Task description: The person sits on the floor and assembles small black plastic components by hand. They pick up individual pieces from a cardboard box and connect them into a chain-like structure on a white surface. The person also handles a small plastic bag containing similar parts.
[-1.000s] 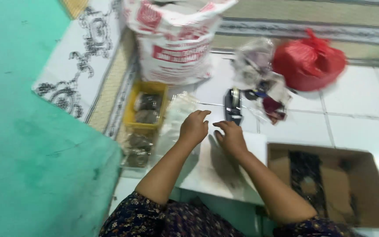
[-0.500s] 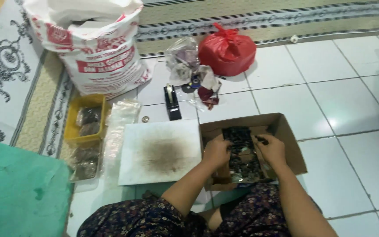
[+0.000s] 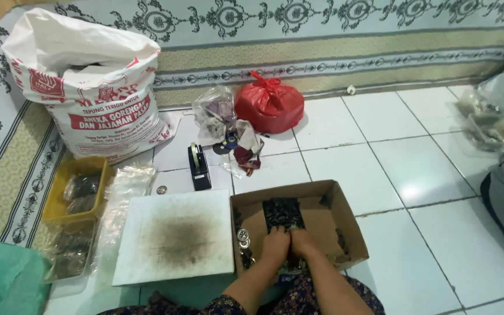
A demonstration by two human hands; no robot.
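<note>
While both hands are sunk side by side in the cardboard box, left hand and right hand are seen from behind — fingers buried in dark small pieces, grip not discernible — box beside white board.

We have our left hand and right hand side by side inside the cardboard box, pressed against a pile of small dark pieces, with the stained white board just beside the box.
</note>
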